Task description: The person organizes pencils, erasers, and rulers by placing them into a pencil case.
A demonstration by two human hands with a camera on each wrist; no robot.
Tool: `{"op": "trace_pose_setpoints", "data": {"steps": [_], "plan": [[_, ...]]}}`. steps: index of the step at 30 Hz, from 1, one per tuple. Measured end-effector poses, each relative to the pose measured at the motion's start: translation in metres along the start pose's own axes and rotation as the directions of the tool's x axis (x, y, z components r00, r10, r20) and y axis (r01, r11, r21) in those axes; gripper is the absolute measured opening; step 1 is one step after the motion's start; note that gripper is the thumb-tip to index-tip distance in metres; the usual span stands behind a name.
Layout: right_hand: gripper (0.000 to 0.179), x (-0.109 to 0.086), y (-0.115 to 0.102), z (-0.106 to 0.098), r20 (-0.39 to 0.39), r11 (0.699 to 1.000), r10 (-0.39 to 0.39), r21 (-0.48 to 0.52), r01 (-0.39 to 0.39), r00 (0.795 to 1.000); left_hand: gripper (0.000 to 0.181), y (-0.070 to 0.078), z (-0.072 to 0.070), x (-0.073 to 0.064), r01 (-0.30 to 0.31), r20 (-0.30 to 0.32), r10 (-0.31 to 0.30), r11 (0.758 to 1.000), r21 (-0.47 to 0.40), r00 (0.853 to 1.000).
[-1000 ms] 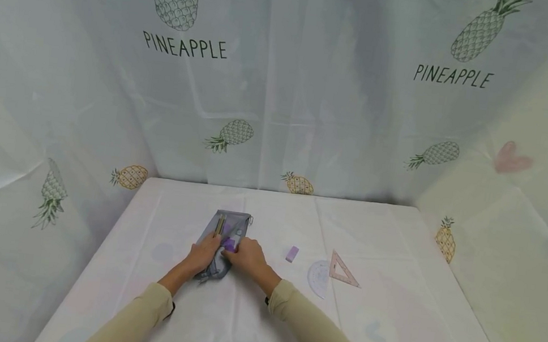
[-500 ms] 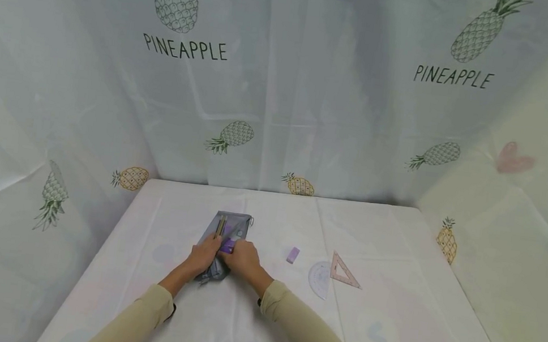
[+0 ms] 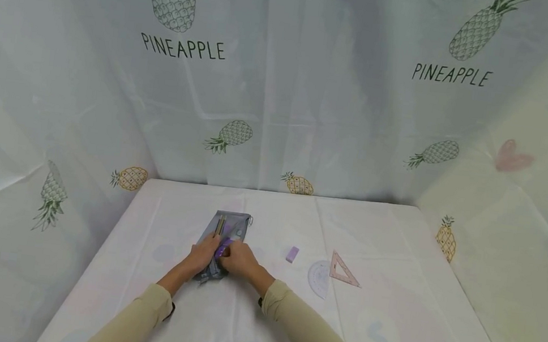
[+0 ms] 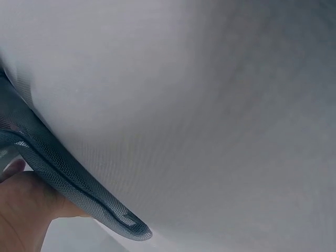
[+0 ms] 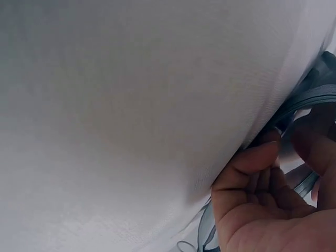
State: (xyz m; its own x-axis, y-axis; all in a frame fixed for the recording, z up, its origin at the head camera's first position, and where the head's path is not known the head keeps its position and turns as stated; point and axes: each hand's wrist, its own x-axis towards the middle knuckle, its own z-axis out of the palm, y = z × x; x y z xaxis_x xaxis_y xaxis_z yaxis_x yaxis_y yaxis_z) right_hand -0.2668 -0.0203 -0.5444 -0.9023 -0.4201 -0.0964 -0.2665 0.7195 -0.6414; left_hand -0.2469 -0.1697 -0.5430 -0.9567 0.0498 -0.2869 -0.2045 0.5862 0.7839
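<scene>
"Head view first: what are the two hands doing there?"

"They are working at a grey mesh pouch [image 3: 233,225], which is lying on the counter [image 3: 405,312] right under the fingers. The left hand [image 3: 201,254] is gripping the pouch's left side."

"Is the left wrist view agreeing?"

"Yes, it is showing the dark mesh edge running between that hand's thumb and fingers [image 4: 70,207]."

"And the right hand [image 3: 241,259]?"

"Its fingers are curling inward at the pouch, just beside a zip edge [image 5: 314,95]. A purple item [image 3: 223,247] is sitting at their tips, between the two hands. I cannot tell whether they are pinching that item or the mesh."

"What is lying just beyond the left fingers?"

"Two slim sticks [image 3: 219,225], looking like pencils, are pointing away from them along the pouch. A small ring [image 3: 251,220] is hanging at the far corner, ahead of the right fingers."

"Anything to the right of the fingers?"

"A lilac block [image 3: 292,254] is lying near the right hand. Farther right, a clear protractor [image 3: 318,278] is lying just beside a pink set square [image 3: 344,271]. Well beyond the fingers, a pineapple-printed sheet [image 3: 312,113] is hanging."
</scene>
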Motion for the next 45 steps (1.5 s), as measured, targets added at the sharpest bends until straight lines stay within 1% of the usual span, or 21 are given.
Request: {"op": "trace_pose_setpoints", "data": {"steps": [3,5,6,8,10,12,13,15,17,21,25,29,33,36,40,45], "plan": [[0.027,-0.002,0.002,-0.002,0.011,0.999,-0.046,-0.028,0.046,0.999,0.068,0.000,0.002,0.001,-0.007,-0.001,0.007,1.000,0.004,1.000],[0.021,-0.005,0.004,-0.003,0.000,0.994,-0.088,-0.061,0.088,0.996,0.069,-0.001,0.002,0.002,-0.014,-0.001,0.014,1.000,0.016,1.000],[0.020,-0.007,0.005,-0.004,-0.010,0.990,-0.110,-0.093,0.109,0.994,0.070,-0.002,0.003,0.002,-0.017,-0.002,0.017,0.999,0.030,1.000],[0.020,-0.012,0.006,-0.006,-0.028,0.970,-0.158,-0.193,0.150,0.987,0.071,-0.002,0.003,0.003,-0.026,-0.005,0.026,0.999,0.047,1.000],[0.030,-0.018,0.008,-0.008,-0.055,0.934,-0.211,-0.306,0.184,0.976,0.071,-0.003,0.002,0.004,-0.018,-0.004,0.019,0.999,0.049,1.000],[0.047,-0.024,0.009,-0.011,-0.083,0.894,-0.250,-0.402,0.198,0.965,0.071,-0.003,0.001,0.004,-0.011,-0.005,0.011,0.999,0.045,1.000],[0.056,-0.027,0.010,-0.013,-0.092,0.875,-0.267,-0.439,0.202,0.959,0.071,-0.002,0.001,0.004,-0.008,-0.008,0.009,0.999,0.043,1.000],[0.072,-0.032,0.013,-0.015,-0.107,0.857,-0.294,-0.470,0.212,0.950,0.071,-0.002,-0.001,0.005,0.007,-0.010,-0.006,0.999,0.047,1.000],[0.085,-0.037,0.016,-0.018,-0.104,0.850,-0.301,-0.481,0.217,0.948,0.071,-0.003,-0.001,0.006,0.017,-0.012,-0.016,0.998,0.060,1.000],[0.096,-0.043,0.025,-0.020,-0.073,0.852,-0.305,-0.466,0.238,0.950,0.073,-0.003,-0.002,0.007,0.022,-0.010,-0.021,0.997,0.072,1.000],[0.098,-0.046,0.032,-0.019,-0.044,0.845,-0.315,-0.469,0.259,0.948,0.072,-0.003,-0.003,0.006,0.016,-0.007,-0.016,0.998,0.061,1.000],[0.098,-0.047,0.038,-0.017,-0.039,0.826,-0.331,-0.495,0.270,0.943,0.071,-0.002,-0.003,0.004,0.004,-0.007,-0.004,0.998,0.056,1.000],[0.098,-0.048,0.040,-0.018,-0.045,0.819,-0.341,-0.504,0.273,0.939,0.070,-0.003,-0.001,0.004,-0.002,-0.011,0.003,0.998,0.066,1.000],[0.098,-0.050,0.041,-0.020,-0.047,0.819,-0.339,-0.506,0.270,0.940,0.071,-0.003,-0.001,0.004,0.020,-0.012,-0.019,0.998,0.060,1.000],[0.098,-0.051,0.042,-0.023,-0.032,0.826,-0.315,-0.502,0.257,0.948,0.072,-0.001,0.000,0.002,0.052,-0.011,-0.051,0.997,0.051,0.999],[0.098,-0.052,0.043,-0.027,-0.023,0.827,-0.299,-0.505,0.247,0.954,0.073,0.001,0.002,0.002,0.064,-0.015,-0.064,0.996,0.056,0.998]]}}
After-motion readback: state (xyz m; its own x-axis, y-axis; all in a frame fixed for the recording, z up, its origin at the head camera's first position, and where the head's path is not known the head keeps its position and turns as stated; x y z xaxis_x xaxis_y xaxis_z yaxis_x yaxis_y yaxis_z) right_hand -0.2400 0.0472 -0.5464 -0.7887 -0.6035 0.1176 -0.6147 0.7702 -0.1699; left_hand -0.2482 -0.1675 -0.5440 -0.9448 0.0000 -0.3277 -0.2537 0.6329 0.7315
